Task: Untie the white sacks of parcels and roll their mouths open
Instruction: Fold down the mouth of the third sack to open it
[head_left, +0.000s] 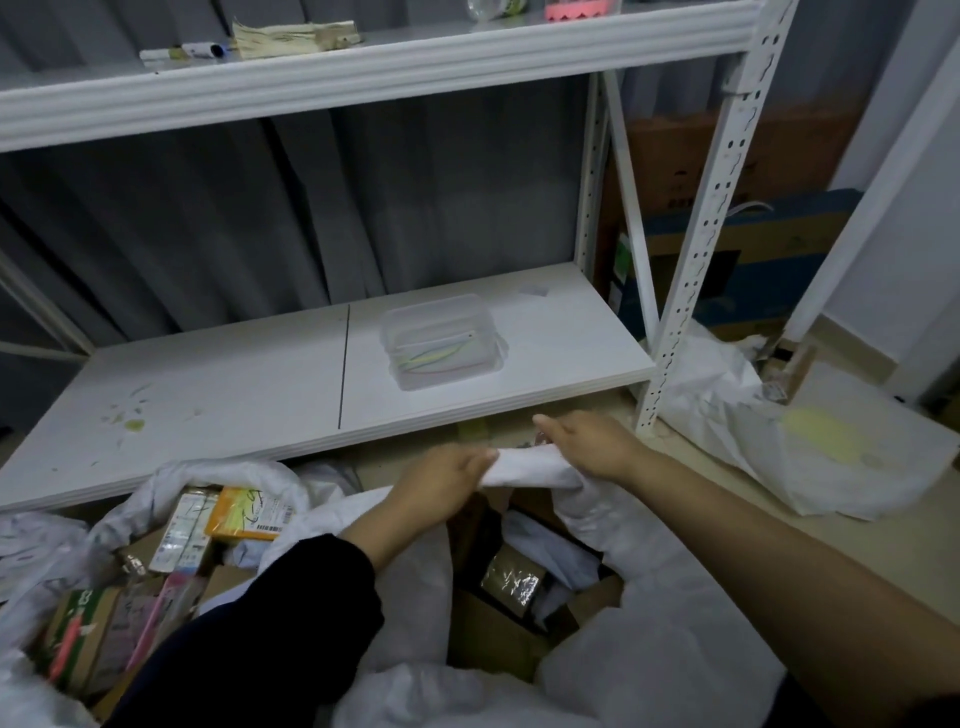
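A white sack (639, 623) stands open in front of me, with cardboard boxes and a foil-wrapped parcel (511, 584) showing inside. My left hand (441, 480) and my right hand (592, 444) both grip the far rim of its mouth (527, 467), which is bunched into a thick white roll between them. A second white sack (130, 519) lies to the left, its mouth open, full of parcels including an orange packet (249, 514).
A white metal shelf unit stands just behind the sacks; its low board (234, 395) carries a clear plastic box (441, 343). A shelf upright (691, 260) is close on the right. Another white sack (779, 431) lies flat on the floor beyond it.
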